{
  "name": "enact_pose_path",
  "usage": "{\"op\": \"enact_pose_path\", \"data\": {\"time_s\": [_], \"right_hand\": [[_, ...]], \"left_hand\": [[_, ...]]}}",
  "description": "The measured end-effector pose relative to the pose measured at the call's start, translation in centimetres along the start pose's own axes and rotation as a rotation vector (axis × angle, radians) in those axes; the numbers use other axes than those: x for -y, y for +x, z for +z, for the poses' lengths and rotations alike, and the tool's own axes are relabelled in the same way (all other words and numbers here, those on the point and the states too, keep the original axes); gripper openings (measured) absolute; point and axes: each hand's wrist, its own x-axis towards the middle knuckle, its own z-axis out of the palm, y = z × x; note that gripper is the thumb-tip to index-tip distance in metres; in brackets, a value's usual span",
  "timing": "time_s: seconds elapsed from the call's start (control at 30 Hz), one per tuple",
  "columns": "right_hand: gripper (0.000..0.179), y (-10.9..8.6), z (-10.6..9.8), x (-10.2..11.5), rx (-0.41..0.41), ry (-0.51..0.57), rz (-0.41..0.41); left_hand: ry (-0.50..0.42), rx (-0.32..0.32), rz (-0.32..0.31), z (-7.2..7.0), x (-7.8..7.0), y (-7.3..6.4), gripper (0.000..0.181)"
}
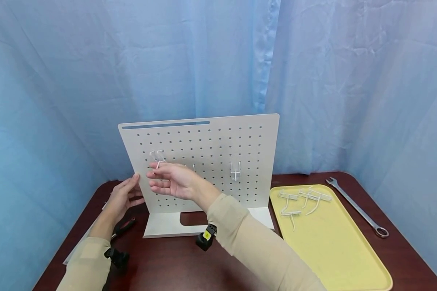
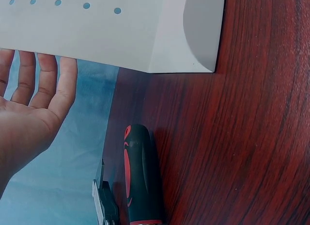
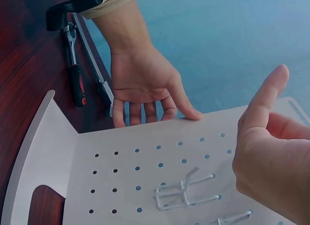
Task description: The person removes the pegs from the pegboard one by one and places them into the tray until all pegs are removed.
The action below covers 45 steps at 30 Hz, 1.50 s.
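A white pegboard stands upright on its base. My left hand grips its left edge, thumb at the front and the other fingers behind, as the right wrist view shows. With my right hand I hold a white wire hook by its prong, at the upper left of the board's face. The hook's two bent ends show above my fingers; whether they sit in holes I cannot tell. Another wire hook hangs right of centre, and a hook on the board shows beside my right hand in the right wrist view.
A yellow tray at the right bears several white hooks. Beyond it lies a combination wrench. A tool with a black and red handle lies on the dark table left of the board. Blue curtains surround the table.
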Motion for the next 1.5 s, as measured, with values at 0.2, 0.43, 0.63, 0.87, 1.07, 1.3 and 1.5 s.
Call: {"op": "enact_pose_path", "data": {"time_s": [0.2, 0.43, 0.63, 0.87, 1.07, 1.3, 1.5], "right_hand": [[0.037, 0.0, -0.2, 0.0, 0.015, -0.047, -0.01], [0.04, -0.6, -0.2, 0.1, 0.045, -0.139, -0.022], [0.041, -1.7, -0.4, 0.6, 0.05, -0.253, -0.057], [0.036, -3.3, -1.2, 1.3, 0.063, -0.485, -0.155], [0.031, -4.8, -2.1, 1.9, 0.056, -0.565, -0.211], [0.032, -7.1, -3.7, 3.0, 0.055, -0.692, -0.265], [0.031, -9.9, -5.6, 3.9, 0.027, -0.763, -0.314]], "left_hand": [[0.007, -0.004, 0.008, -0.2, -0.1, -0.2, 0.058], [-0.014, 0.006, 0.015, -0.3, 0.0, -0.3, 0.052], [-0.022, 0.005, 0.022, -0.3, 0.0, -0.3, 0.05], [-0.008, 0.01, 0.027, -0.3, -0.1, -0.3, 0.05], [-0.027, 0.016, 0.035, -0.5, -0.1, -0.3, 0.047], [-0.024, 0.02, 0.047, -0.5, 0.0, -0.6, 0.047], [-0.025, 0.017, 0.047, -0.5, 0.0, -0.5, 0.047]]}}
